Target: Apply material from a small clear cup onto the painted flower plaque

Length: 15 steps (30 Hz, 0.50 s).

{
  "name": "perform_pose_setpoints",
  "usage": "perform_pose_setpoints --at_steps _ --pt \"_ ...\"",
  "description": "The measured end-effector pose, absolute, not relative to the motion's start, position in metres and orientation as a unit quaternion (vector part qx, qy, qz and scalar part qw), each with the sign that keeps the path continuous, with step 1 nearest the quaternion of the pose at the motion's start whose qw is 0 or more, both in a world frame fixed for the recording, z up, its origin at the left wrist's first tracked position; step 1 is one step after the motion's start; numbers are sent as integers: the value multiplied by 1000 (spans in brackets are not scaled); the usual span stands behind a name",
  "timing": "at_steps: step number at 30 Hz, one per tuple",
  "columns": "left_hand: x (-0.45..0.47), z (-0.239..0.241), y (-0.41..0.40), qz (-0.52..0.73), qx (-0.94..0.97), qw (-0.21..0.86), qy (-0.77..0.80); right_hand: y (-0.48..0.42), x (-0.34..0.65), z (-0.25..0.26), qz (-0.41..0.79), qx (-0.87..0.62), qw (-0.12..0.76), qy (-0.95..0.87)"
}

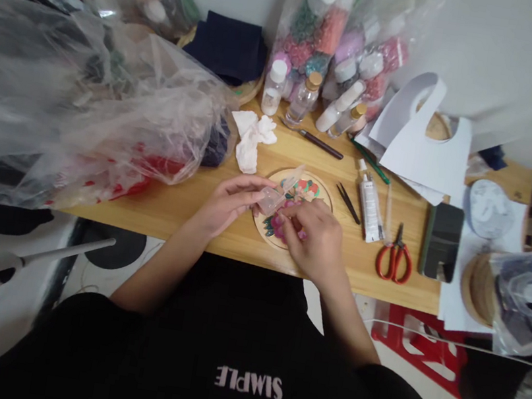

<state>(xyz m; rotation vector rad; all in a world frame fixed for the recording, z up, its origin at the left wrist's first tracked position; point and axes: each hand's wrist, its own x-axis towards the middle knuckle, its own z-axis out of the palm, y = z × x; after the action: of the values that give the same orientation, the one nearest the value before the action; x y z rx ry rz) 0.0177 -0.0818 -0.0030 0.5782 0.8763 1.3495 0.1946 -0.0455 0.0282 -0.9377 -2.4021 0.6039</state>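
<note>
My left hand (231,203) grips a small clear plastic box (272,199) whose lid stands raised. Close beside it, the fingers of my right hand (314,237) are pinched together at the box's right side; whatever they hold, if anything, is too small to make out. Under both hands lies a round wooden hoop or disc (329,202) bearing colourful flower shapes (308,188) in red, pink and green. My hands partly cover it.
To the right lie black tweezers (348,203), a white glue tube (370,205), red-handled pliers (395,255) and a phone (441,242). Bottles (303,102), a dark pen-like tool (321,144) and crumpled tissue (251,140) are behind. Plastic bags (148,115) fill the left.
</note>
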Motion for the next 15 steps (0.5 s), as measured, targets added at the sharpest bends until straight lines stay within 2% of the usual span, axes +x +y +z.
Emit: perform_pose_setpoints --at_steps 7,11,15 --pt "18 -3 -83 598 241 651 400 -48 201 37 300 -348 304 -835" --pt "16 -7 -82 606 220 654 397 -50 215 33 263 -384 307 -830" --pt "14 -11 -81 605 208 661 393 -51 222 18 206 -392 273 -854"
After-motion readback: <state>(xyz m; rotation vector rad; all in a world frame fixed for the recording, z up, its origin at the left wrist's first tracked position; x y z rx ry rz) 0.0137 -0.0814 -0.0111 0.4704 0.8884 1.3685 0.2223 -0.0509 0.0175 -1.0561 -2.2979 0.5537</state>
